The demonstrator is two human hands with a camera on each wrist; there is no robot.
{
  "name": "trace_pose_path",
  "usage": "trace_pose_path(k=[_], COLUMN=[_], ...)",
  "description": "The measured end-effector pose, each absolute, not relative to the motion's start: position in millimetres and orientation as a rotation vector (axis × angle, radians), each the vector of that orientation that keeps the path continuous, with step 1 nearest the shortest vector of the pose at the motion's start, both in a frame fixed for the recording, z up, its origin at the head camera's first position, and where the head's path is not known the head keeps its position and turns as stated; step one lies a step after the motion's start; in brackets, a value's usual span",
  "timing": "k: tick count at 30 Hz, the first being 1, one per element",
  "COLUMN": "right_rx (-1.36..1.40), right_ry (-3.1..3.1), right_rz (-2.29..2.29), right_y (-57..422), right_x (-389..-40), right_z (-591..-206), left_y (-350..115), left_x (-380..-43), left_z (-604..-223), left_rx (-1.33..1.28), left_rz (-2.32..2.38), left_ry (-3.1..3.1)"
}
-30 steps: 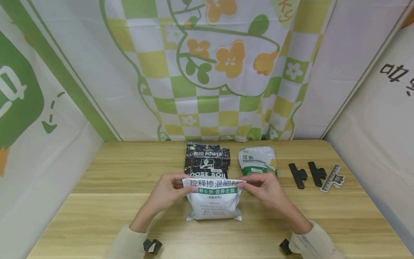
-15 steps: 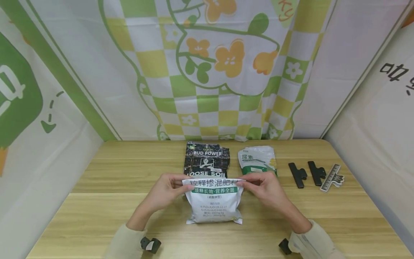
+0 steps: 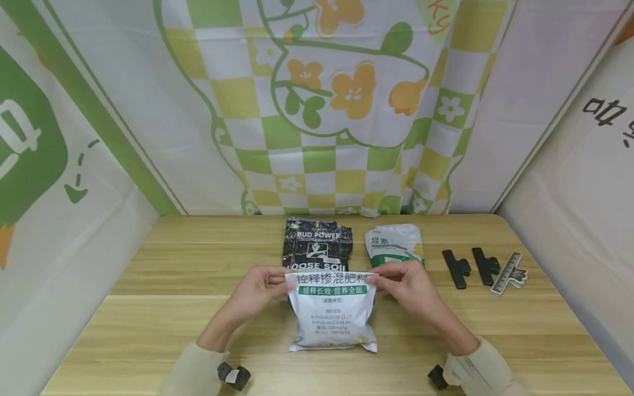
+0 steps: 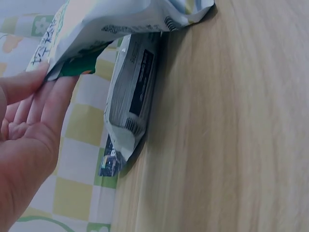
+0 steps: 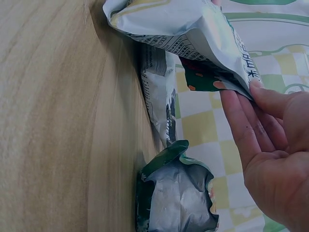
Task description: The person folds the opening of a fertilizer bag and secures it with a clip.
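A white fertilizer bag [image 3: 332, 316] with dark lettering and a green band is stretched between the two hands, printed front toward the head camera. My left hand [image 3: 257, 291] pinches its top left corner, thumb on the front and fingers behind. At the top right corner my right hand [image 3: 403, 289] pinches it in the same manner. The left wrist view shows the bag [image 4: 130, 19] slanting, its bottom end close to the table. A green printed part of its back [image 5: 198, 79] shows near the right fingers in the right wrist view.
Behind the held bag stands a black soil bag [image 3: 317, 242], partly covered by it. A white and green bag [image 3: 393, 242] sits to its right. Farther right lie two black clips [image 3: 455, 268] and a piano-key patterned clip [image 3: 507, 272]. Fabric walls border the wooden table [image 3: 198, 264].
The white bag's bottom edge has come down and toward me, and the bag has shifted slightly right, so more of its front shows. Both hands keep their pinch on the top corners.
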State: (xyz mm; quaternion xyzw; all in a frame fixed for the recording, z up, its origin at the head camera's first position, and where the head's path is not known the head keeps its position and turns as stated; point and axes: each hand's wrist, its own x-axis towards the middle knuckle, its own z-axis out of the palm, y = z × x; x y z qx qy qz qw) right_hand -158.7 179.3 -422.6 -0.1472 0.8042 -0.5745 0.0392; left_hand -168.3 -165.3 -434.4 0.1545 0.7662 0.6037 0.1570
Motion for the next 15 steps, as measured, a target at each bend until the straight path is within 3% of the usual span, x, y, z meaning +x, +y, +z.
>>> trace_pose_path(k=[15], right_rx=[-0.339], right_ry=[2.397], right_rz=[-1.729], right_y=[182.7], right_x=[-163.6], right_z=[-427.3], left_y=[-155.1], left_x=[-168.7], left_z=[-443.6], left_rx=[0.251], left_rz=[1.825], left_ry=[2.134])
